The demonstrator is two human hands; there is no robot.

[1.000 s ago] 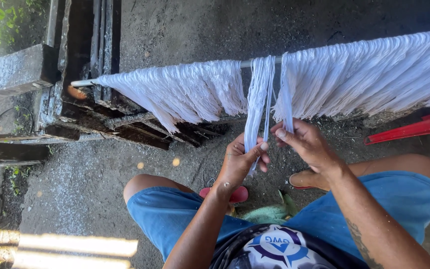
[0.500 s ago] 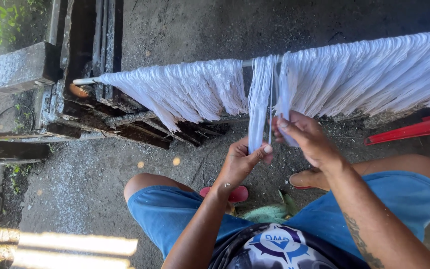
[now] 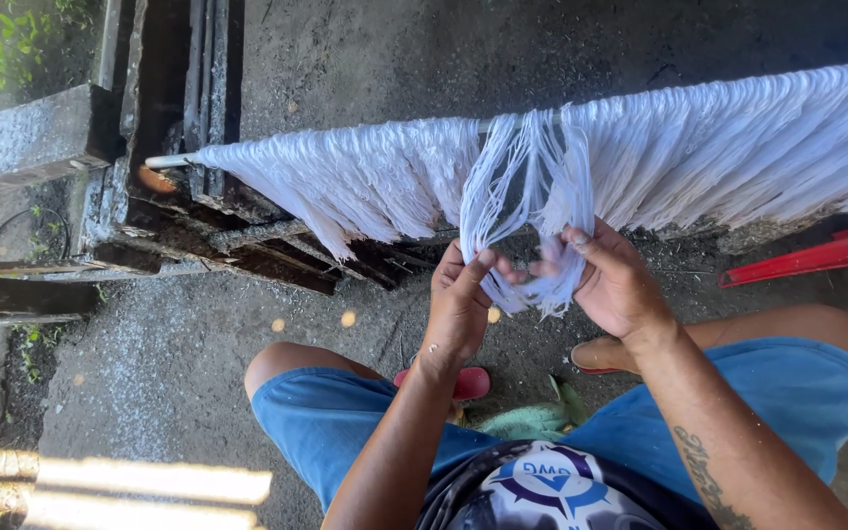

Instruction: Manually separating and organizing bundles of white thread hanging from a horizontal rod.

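while the white strings (image 3: 527, 211) hang straight down from the long pole (image 3: 174, 160) that runs side to side, the left hand (image 3: 458, 304) and right hand (image 3: 615, 285) sit just below, side by side, both pinching the loose bottom ends between them.

A thin pale horizontal rod (image 3: 174, 159) carries everything here, running from the dark timber frame (image 3: 218, 236) on the left across to the right edge. White strands (image 3: 365, 177) hang over it in a thick curtain, with one looser bundle (image 3: 527, 186) parted out at the middle. Below is the grey concrete floor (image 3: 179, 334), gritty, with a red sandal (image 3: 468, 383) and a green scrap (image 3: 532, 422) lying on it.
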